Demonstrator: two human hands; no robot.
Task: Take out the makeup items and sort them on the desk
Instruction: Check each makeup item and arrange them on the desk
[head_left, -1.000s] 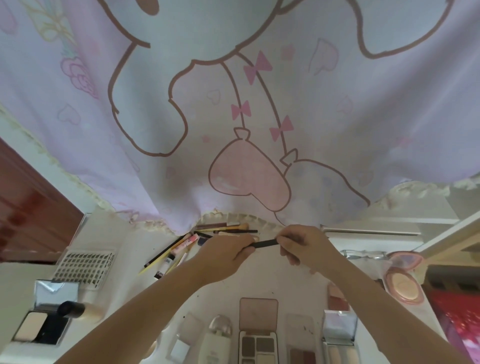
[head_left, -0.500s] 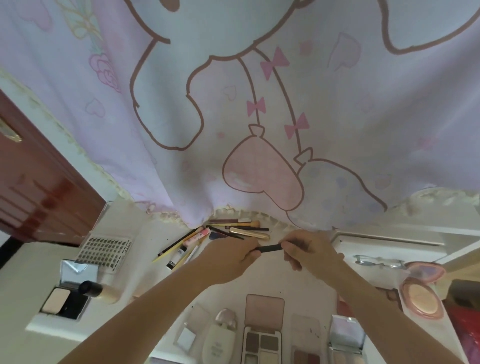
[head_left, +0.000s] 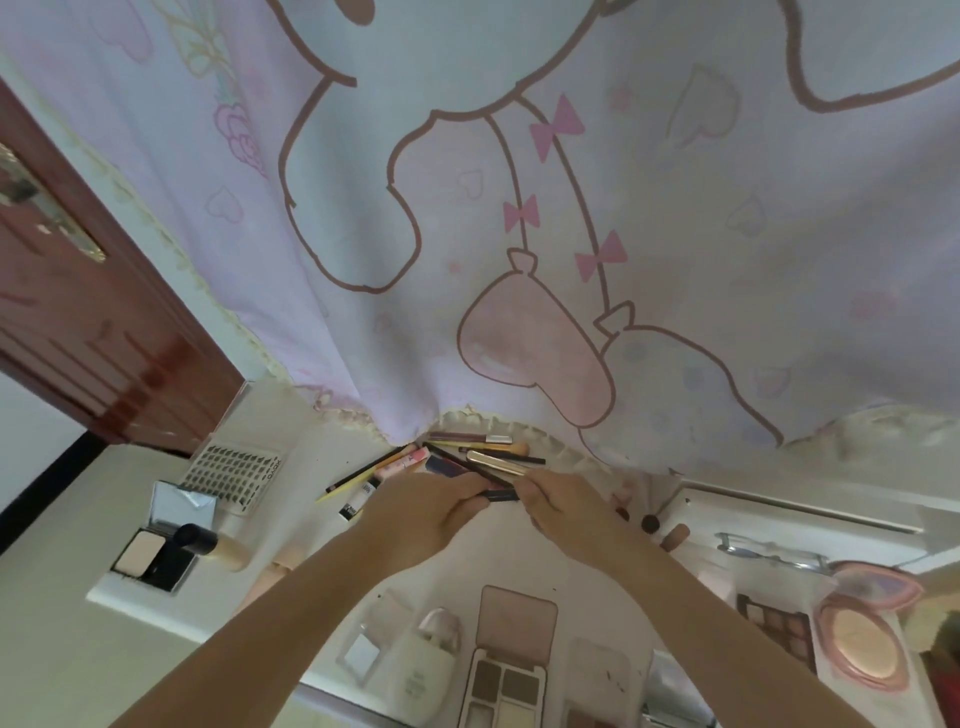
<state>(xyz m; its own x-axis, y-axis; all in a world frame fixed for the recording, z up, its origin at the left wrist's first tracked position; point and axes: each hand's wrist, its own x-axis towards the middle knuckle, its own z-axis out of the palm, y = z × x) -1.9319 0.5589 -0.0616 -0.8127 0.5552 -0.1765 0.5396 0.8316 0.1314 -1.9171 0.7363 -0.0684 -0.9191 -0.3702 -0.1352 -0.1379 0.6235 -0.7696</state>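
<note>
My left hand (head_left: 421, 514) and my right hand (head_left: 563, 506) meet over the white desk (head_left: 291, 467). Both pinch a thin black makeup pencil (head_left: 501, 495) held level between them, one hand at each end. Just behind the hands lies a pile of pencils, brushes and tubes (head_left: 467, 454), with a gold tube (head_left: 496, 462) among them. In front of the hands lie an open eyeshadow palette (head_left: 506, 670), a cream bottle (head_left: 426, 670) and a small clear compact (head_left: 366, 649).
A pink cartoon-print curtain (head_left: 519, 208) hangs over the desk's back edge. At left lie a lash tray (head_left: 234, 470), a black powder compact (head_left: 150, 556) and a foundation bottle (head_left: 218, 545). At right sit a round pink compact (head_left: 862, 639), a palette (head_left: 779, 623) and an eyelash curler (head_left: 769, 553). A brown door (head_left: 78, 312) stands far left.
Both hands have kept the black pencil and come closer together, so less of it shows between them. The view has shifted left, showing more of the door.
</note>
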